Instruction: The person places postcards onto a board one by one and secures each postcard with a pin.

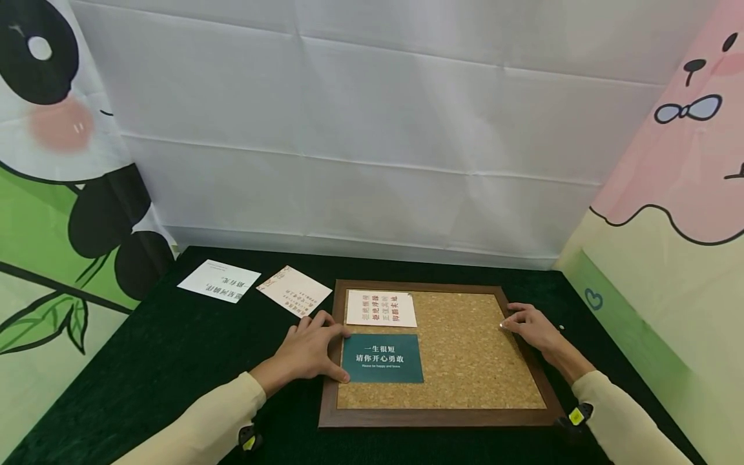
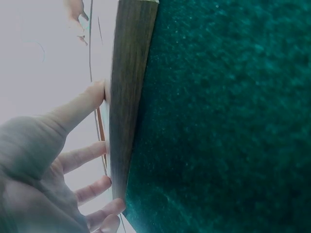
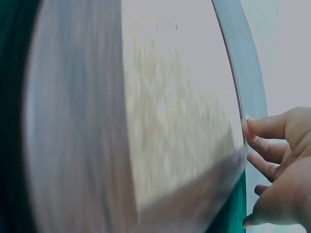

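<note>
A cork board (image 1: pixel 476 349) in a brown wooden frame lies on the dark green table. My left hand (image 1: pixel 310 349) spreads over the frame's left side, its thumb and index fingertip at the left edge of a teal card (image 1: pixel 383 368) with white lettering. Above that card a white card (image 1: pixel 380 309) with coloured lettering lies on the cork. Over the frame's right side, my right hand (image 1: pixel 531 328) pinches a small pale pin (image 3: pixel 244 119) between thumb and index finger. The pin's point shows faintly in the right wrist view.
Two more printed cards lie on the table left of the board: a white one (image 1: pixel 219 281) and a cream one (image 1: pixel 294 291). A tiny white object (image 1: pixel 560 327) sits by my right wrist. A white cloth wall (image 1: pixel 372 129) rises behind the table, with cartoon-printed sheets at both sides.
</note>
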